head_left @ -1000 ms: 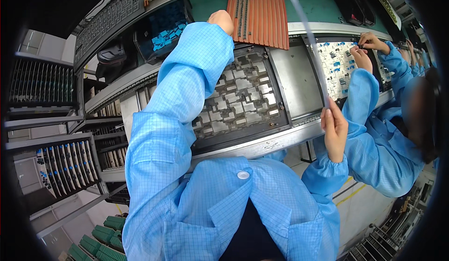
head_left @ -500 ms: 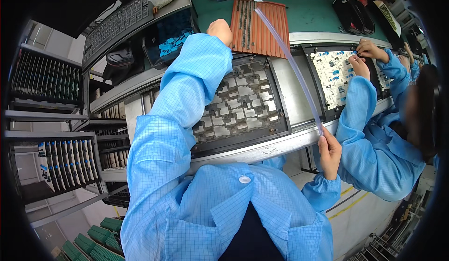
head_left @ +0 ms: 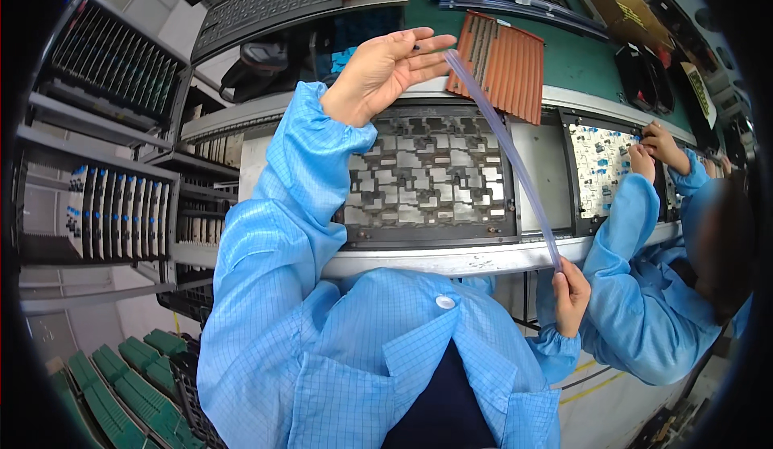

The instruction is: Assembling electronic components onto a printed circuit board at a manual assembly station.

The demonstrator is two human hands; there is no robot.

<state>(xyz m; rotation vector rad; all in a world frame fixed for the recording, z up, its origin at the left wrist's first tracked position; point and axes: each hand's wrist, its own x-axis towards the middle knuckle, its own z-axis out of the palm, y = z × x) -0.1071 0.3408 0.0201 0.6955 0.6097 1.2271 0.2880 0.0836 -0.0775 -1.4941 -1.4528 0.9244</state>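
My left hand (head_left: 382, 74) is turned palm up beyond the far side of a dark metal fixture plate (head_left: 435, 227), which has many cut-out pockets. A small dark piece (head_left: 416, 48) sits between its thumb and index finger; the other fingers are stretched out. Close to those fingertips is the upper end of a long clear plastic tube (head_left: 515, 155). The tube slants across the fixture's right side, its lower end gripped in my right hand (head_left: 570, 296) near the rail's front edge. Its contents, if any, I cannot make out.
An orange-brown ribbed tray (head_left: 515, 70) with rows of dark parts lies behind the fixture. To the right, a co-worker's hands (head_left: 656, 147) work over a white circuit board panel (head_left: 600, 167). A keyboard (head_left: 270, 6) stands back left, and board racks (head_left: 113, 215) line the left.
My left hand has turned from back-up to palm up and come to the tube's upper end, showing a small dark piece. My right hand still grips the tube. The view has shifted.
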